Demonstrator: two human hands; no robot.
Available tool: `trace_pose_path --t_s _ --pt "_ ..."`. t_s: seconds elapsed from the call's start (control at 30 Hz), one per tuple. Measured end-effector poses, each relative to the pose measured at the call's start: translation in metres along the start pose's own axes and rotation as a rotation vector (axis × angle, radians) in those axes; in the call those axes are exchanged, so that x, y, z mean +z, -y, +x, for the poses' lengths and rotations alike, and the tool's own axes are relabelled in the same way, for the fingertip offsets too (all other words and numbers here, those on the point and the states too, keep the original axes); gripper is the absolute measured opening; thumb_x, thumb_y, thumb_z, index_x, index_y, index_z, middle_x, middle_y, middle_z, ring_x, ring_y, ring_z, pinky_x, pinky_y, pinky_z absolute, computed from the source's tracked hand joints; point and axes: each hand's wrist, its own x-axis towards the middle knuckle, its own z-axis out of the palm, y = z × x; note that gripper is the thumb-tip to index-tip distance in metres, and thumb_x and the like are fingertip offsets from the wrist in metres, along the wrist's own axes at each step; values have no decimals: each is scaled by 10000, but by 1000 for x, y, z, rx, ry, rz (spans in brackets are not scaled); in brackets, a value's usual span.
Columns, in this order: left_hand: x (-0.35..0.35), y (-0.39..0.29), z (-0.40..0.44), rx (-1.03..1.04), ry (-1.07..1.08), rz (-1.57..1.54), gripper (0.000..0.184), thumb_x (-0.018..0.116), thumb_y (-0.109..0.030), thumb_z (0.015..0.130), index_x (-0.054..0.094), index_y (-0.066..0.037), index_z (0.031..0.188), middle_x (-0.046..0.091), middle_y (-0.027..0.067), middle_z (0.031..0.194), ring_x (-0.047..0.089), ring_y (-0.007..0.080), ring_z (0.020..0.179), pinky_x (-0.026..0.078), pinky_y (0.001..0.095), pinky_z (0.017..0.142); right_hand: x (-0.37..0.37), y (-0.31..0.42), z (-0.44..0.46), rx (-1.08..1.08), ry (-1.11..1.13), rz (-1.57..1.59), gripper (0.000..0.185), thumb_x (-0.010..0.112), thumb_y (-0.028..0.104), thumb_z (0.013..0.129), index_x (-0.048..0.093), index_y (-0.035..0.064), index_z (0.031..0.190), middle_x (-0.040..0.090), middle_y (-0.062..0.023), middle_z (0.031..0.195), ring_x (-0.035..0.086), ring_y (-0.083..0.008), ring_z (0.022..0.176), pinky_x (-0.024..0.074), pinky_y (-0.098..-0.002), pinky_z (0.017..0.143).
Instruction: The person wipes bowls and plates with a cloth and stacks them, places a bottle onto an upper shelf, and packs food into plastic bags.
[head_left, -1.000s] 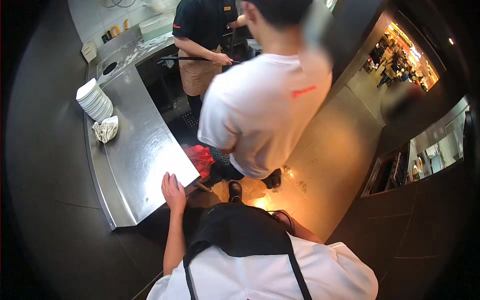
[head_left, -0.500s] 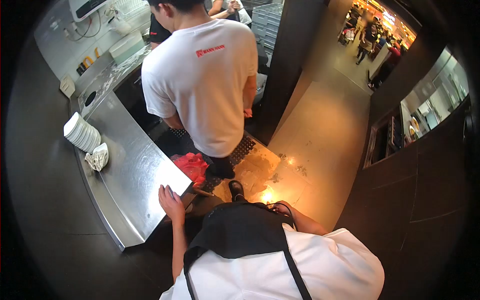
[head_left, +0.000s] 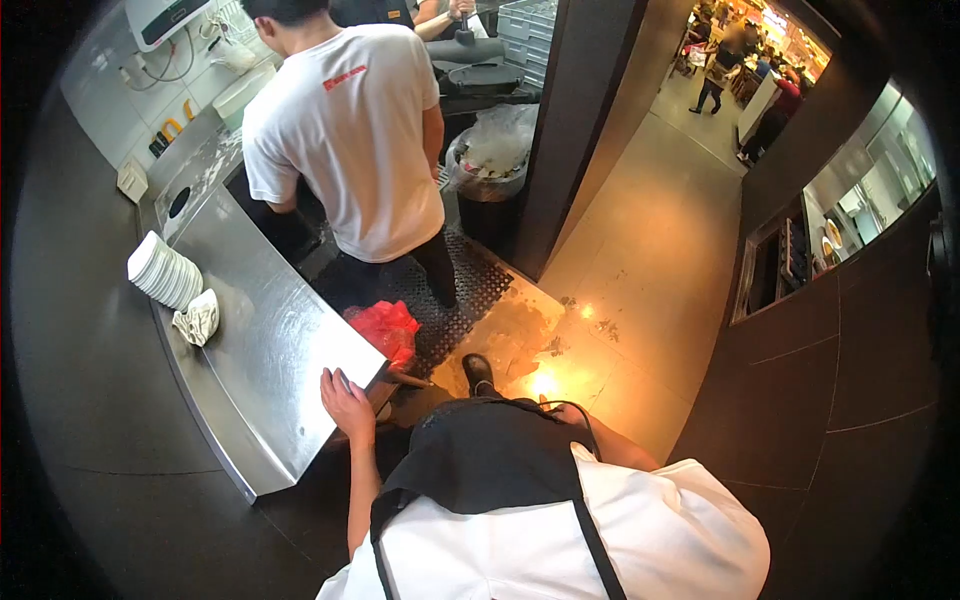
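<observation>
My left hand (head_left: 347, 404) rests at the near end of the steel counter (head_left: 250, 350), fingers stretched out over its edge. A small dark patch shows beside these fingers; I cannot make out what it is. My right hand (head_left: 566, 411) is low beside my black apron (head_left: 490, 455), near a loose dark cord. Its fingers are mostly hidden, so their grip does not show. Farther up the counter lean stacked white dishes (head_left: 165, 272), with a crumpled pale cloth (head_left: 197, 318) at a white dish next to them.
A person in a white T-shirt (head_left: 350, 140) stands ahead at the counter. A red plastic bag (head_left: 385, 332) lies on the floor by the perforated black mat (head_left: 465, 300). Beyond are a lined bin (head_left: 490, 165) and another person's arm (head_left: 440, 20). The wet-patched floor (head_left: 640, 250) runs toward diners.
The person in the white T-shirt has moved forward and left, uncovering the lined bin and more of the mat. My left hand stays on the counter edge.
</observation>
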Motion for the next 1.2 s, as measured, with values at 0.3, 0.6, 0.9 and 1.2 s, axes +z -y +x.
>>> trace_pose_path --t_s 0.3,0.6,0.9,1.2 --pt "1 0 0 -14 -13 38 410 593 -82 903 559 31 1296 475 243 1449 430 414 1356 327 506 1150 5 -37 34 -192 -20 -40 366 638 220 872 713 -34 1125 736 -205 1043 701 -302 949 540 -399 856" --pt "2 2 1 -20 -23 35 419 608 -83 897 558 23 1298 482 236 1443 434 408 1356 330 503 1151 -7 -46 57 -554 -116 -428 339 615 200 822 737 173 1137 728 -191 999 705 -351 891 550 -441 792" --pt "0 1 1 -27 -21 39 432 610 -82 896 551 19 1312 483 231 1451 432 401 1363 330 500 1150 -6 -55 63 -465 -65 -338 348 631 225 792 752 97 1093 724 -211 1042 703 -370 913 549 -439 830" --pt "-3 -2 3 -48 -8 24 426 614 -68 886 559 29 1298 477 236 1454 428 403 1365 329 503 1147 -10 -35 39 -455 -40 -256 325 643 213 788 760 31 1031 730 -224 1000 705 -359 892 550 -426 826"
